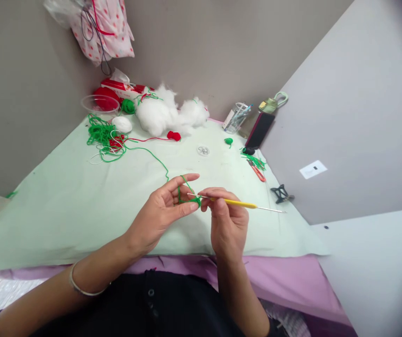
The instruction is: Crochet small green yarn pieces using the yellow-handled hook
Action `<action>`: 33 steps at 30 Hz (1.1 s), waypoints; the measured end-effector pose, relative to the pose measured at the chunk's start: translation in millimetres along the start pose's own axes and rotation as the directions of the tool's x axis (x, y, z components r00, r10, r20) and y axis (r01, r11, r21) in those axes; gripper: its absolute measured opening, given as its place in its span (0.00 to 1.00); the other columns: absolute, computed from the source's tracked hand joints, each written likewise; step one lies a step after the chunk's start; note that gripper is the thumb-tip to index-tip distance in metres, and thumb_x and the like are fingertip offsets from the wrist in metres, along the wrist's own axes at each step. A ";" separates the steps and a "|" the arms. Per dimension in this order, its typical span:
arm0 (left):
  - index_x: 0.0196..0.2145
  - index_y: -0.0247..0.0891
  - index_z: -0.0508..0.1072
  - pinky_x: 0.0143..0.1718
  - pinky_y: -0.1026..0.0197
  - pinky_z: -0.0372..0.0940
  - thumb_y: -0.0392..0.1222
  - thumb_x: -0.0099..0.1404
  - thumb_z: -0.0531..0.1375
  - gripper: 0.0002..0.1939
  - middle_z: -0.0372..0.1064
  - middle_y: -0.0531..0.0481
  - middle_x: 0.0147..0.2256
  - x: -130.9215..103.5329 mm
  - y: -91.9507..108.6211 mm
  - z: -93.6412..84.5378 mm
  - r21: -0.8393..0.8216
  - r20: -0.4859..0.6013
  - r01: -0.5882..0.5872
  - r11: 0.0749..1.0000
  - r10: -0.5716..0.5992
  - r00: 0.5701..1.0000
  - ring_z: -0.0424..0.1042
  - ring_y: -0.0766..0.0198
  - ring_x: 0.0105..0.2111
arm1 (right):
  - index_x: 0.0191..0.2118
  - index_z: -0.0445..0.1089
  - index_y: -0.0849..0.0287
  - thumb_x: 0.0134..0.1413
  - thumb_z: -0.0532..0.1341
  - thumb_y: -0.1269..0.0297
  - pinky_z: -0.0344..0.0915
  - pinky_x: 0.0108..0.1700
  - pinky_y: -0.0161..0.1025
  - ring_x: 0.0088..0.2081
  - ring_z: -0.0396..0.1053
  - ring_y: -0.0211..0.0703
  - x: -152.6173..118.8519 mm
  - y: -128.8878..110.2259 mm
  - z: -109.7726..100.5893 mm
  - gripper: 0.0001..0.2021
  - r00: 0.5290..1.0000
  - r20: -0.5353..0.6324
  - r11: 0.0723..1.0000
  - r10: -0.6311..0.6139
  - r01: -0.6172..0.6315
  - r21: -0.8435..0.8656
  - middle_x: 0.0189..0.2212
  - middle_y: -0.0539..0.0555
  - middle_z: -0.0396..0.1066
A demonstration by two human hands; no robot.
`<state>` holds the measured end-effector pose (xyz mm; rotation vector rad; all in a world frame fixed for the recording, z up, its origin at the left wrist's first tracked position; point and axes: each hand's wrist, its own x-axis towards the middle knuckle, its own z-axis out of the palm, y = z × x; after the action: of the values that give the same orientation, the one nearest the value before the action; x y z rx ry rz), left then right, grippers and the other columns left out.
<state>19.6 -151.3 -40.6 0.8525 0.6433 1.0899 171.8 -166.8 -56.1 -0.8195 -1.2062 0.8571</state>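
My left hand (pixel 162 208) pinches a small green crochet piece (pixel 196 201) between thumb and fingers, its index finger stretched out with green yarn looped over it. My right hand (pixel 228 222) is closed around a crochet hook with a yellow handle (pixel 241 203). The hook's thin metal tip lies just above the green piece, close to my left fingers, and its other metal end points right. From my left hand a strand of green yarn (pixel 151 153) runs back to a loose green tangle (pixel 100 131) at the back left.
White stuffing (pixel 158 112), a white yarn ball (pixel 121 124) and a small red piece (pixel 174 135) lie toward the back. At the right are a clear cup (pixel 236 118), a leaning phone (pixel 260 131), orange-handled snips (pixel 257 172) and a black stand (pixel 281 193).
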 end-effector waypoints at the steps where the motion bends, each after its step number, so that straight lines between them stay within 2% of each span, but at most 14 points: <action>1: 0.55 0.44 0.78 0.50 0.60 0.66 0.36 0.60 0.72 0.25 0.73 0.55 0.35 0.0 0.2 -0.1 -0.002 0.001 0.001 1.000 -0.001 1.000 0.74 0.64 0.40 | 0.42 0.80 0.51 0.67 0.62 0.62 0.68 0.35 0.40 0.33 0.70 0.39 0.2 0.2 -0.7 0.08 1.000 0.001 1.000 0.001 -0.001 0.007 0.37 0.52 0.78; 6: 0.56 0.43 0.76 0.50 0.57 0.66 0.36 0.60 0.72 0.26 0.75 0.53 0.35 0.5 -1.9 -0.3 -0.027 0.021 0.008 1.000 -0.007 1.000 0.75 0.62 0.39 | 0.42 0.80 0.51 0.65 0.64 0.64 0.70 0.35 0.41 0.33 0.71 0.40 -0.5 -0.4 -0.6 0.06 0.999 0.015 0.999 -0.029 0.029 -0.027 0.37 0.53 0.78; 9: 0.58 0.43 0.75 0.51 0.57 0.66 0.36 0.60 0.72 0.28 0.76 0.52 0.36 1.0 -2.7 -0.6 -0.019 0.020 0.019 1.000 -0.018 1.000 0.75 0.61 0.41 | 0.42 0.80 0.52 0.65 0.64 0.65 0.70 0.35 0.41 0.33 0.71 0.40 -1.0 -0.7 0.1 0.06 0.999 -0.016 0.997 -0.050 0.048 -0.061 0.36 0.53 0.78; 15: 0.56 0.44 0.77 0.51 0.61 0.63 0.37 0.62 0.71 0.25 0.72 0.55 0.36 0.3 1.1 -1.1 0.026 -0.012 0.010 1.000 -0.009 1.000 0.71 0.65 0.40 | 0.39 0.78 0.54 0.66 0.63 0.62 0.71 0.33 0.38 0.28 0.73 0.36 2.1 0.4 -1.3 0.06 0.996 -0.067 0.994 0.062 -0.056 0.089 0.34 0.51 0.79; 19: 0.56 0.44 0.78 0.48 0.60 0.63 0.38 0.62 0.70 0.23 0.71 0.54 0.35 -1.0 3.0 -0.9 0.078 -0.023 0.013 0.997 -0.011 1.000 0.70 0.64 0.39 | 0.38 0.75 0.56 0.68 0.61 0.60 0.72 0.31 0.38 0.28 0.74 0.38 1.6 -2.0 -1.6 0.08 0.997 -0.057 0.998 0.042 -0.040 0.046 0.33 0.52 0.79; 23: 0.56 0.44 0.77 0.47 0.59 0.63 0.39 0.62 0.70 0.24 0.70 0.53 0.35 -1.8 2.1 -1.9 0.140 -0.038 -0.031 0.990 0.037 0.999 0.69 0.62 0.39 | 0.42 0.76 0.54 0.70 0.57 0.64 0.74 0.34 0.41 0.31 0.75 0.39 -4.7 -7.8 -0.1 0.09 0.994 -0.053 0.987 -0.091 0.083 -0.140 0.36 0.52 0.79; 27: 0.56 0.45 0.77 0.46 0.58 0.62 0.39 0.63 0.69 0.23 0.69 0.53 0.35 -2.3 0.7 -3.0 0.219 -0.055 -0.093 0.971 0.107 0.993 0.69 0.61 0.40 | 0.48 0.75 0.51 0.70 0.55 0.71 0.75 0.37 0.43 0.36 0.76 0.42 -11.0 -7.9 0.2 0.12 0.958 0.046 0.892 -0.283 0.281 -0.355 0.39 0.53 0.78; 30: 0.55 0.46 0.78 0.49 0.58 0.61 0.38 0.64 0.68 0.21 0.69 0.53 0.34 -3.0 -0.1 -2.6 0.300 -0.076 -0.142 0.943 0.172 0.982 0.69 0.60 0.40 | 0.51 0.73 0.50 0.68 0.55 0.74 0.75 0.39 0.46 0.40 0.77 0.45 -12.9 -2.8 -1.3 0.15 0.913 0.132 0.815 -0.386 0.404 -0.415 0.40 0.54 0.78; 33: 0.49 0.46 0.80 0.54 0.57 0.59 0.37 0.63 0.68 0.16 0.72 0.52 0.37 -4.6 -1.8 -0.7 0.383 -0.096 -0.199 0.902 0.253 0.963 0.70 0.59 0.44 | 0.53 0.72 0.50 0.67 0.55 0.76 0.76 0.39 0.46 0.41 0.77 0.46 -13.7 2.8 -2.2 0.17 0.886 0.162 0.771 -0.435 0.460 -0.440 0.40 0.55 0.78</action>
<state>18.3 -155.8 -42.4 1.2063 0.9064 1.2701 171.6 -178.0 -64.9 -0.8391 -1.6056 0.1847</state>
